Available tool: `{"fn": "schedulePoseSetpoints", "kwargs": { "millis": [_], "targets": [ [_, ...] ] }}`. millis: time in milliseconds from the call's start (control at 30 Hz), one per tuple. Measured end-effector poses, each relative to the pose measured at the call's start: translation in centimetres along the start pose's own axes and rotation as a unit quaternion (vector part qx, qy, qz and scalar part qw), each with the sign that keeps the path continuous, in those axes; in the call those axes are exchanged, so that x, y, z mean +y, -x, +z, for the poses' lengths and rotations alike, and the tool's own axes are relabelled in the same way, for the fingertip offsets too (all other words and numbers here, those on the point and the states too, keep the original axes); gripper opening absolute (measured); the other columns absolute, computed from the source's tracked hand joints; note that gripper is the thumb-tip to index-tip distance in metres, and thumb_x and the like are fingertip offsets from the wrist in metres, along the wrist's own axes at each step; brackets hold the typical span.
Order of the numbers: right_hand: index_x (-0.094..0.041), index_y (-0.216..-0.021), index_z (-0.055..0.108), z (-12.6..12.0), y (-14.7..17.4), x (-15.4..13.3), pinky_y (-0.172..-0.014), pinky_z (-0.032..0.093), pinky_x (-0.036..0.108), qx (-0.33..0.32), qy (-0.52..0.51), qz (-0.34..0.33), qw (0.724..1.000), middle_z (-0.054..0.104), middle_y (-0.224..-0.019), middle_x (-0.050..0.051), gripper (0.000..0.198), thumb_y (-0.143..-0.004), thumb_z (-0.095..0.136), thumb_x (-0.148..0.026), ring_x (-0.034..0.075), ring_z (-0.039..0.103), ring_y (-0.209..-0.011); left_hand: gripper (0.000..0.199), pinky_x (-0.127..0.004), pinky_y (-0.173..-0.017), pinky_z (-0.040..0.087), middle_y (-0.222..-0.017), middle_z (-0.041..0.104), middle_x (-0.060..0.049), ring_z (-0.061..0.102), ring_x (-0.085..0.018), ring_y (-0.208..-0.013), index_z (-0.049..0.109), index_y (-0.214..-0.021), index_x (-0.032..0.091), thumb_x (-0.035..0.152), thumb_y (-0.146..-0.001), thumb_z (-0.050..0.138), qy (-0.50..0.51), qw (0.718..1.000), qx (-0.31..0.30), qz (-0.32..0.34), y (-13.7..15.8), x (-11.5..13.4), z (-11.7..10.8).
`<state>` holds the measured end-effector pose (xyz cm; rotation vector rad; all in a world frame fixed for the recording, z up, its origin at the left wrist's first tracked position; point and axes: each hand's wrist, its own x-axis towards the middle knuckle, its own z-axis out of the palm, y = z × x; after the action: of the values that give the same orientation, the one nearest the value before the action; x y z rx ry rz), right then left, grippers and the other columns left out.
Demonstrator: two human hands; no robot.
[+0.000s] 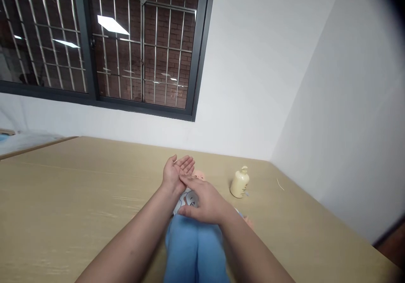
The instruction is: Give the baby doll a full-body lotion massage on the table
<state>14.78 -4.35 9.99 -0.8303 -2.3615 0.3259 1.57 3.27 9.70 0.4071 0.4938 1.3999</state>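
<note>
My left hand (177,172) is palm up with its fingers stretched out. Across its palm lie the fingertips of my right hand (204,198), which is turned palm down, thumb apart. No object shows in either hand. Beneath both hands a baby doll (196,245) lies on its back, dressed in light blue trousers and a white top with a cartoon print. Part of its head shows just past my right fingers; my hands and forearms cover much of its upper body. To the right stands a pale yellow pump bottle (239,184), upright and apart from my hands.
The doll and bottle are on a wide tan tabletop (79,198) that meets a white wall (253,63). A thin pale strip (280,184) lies near the right edge. Behind is a barred window (142,42) with a dark frame. Clear plastic (31,141) shows at far left.
</note>
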Motion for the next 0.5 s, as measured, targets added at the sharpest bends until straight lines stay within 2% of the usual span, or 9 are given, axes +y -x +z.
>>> {"fn": "schedulePoseSetpoints", "kwargs": {
  "millis": [167, 333, 433, 500],
  "targets": [
    [-0.015, -0.155, 0.022, 1.4, -0.4, 0.4, -0.121, 0.023, 0.048, 0.012, 0.020, 0.006, 1.000, 0.031, -0.158, 0.014, 0.099, -0.079, 0.069, -0.058, 0.029, 0.027, -0.147, 0.047, -0.035, -0.091, 0.053, -0.123, 0.063, -0.022, 0.064, -0.028, -0.113, 0.065, -0.105, 0.008, 0.047, -0.087, 0.048, 0.012, 1.000, -0.001, 0.003, 0.9, -0.7, 0.4],
    [-0.017, -0.155, 0.022, 1.8, -0.5, 1.0, -0.121, 0.009, 0.057, 0.007, 0.065, 0.051, 0.997, 0.024, -0.161, 0.013, 0.089, -0.086, 0.058, -0.061, 0.029, 0.019, -0.150, 0.042, -0.039, -0.089, 0.054, -0.115, 0.065, -0.020, 0.065, -0.028, -0.108, 0.065, -0.099, 0.011, 0.048, -0.086, 0.049, 0.015, 1.000, -0.007, -0.003, 1.4, -1.3, 0.8],
    [-0.021, -0.155, 0.022, 1.5, -0.4, 0.9, -0.119, 0.009, 0.060, -0.003, 0.076, 0.066, 0.995, 0.024, -0.161, 0.011, 0.080, -0.091, 0.052, -0.058, 0.028, 0.018, -0.150, 0.039, -0.038, -0.087, 0.055, -0.106, 0.067, -0.019, 0.067, -0.027, -0.101, 0.064, -0.096, 0.011, 0.046, -0.086, 0.050, 0.007, 1.000, 0.004, 0.000, 1.4, -0.9, 0.7],
    [-0.022, -0.153, 0.026, 1.5, -0.4, 0.7, -0.119, 0.014, 0.058, -0.001, 0.074, 0.068, 0.995, 0.029, -0.159, 0.011, 0.076, -0.091, 0.052, -0.058, 0.027, 0.022, -0.149, 0.039, -0.036, -0.088, 0.054, -0.107, 0.066, -0.019, 0.067, -0.026, -0.101, 0.064, -0.098, 0.010, 0.044, -0.086, 0.050, 0.004, 1.000, 0.010, 0.016, 1.2, -0.3, 0.5]
  ]
}}
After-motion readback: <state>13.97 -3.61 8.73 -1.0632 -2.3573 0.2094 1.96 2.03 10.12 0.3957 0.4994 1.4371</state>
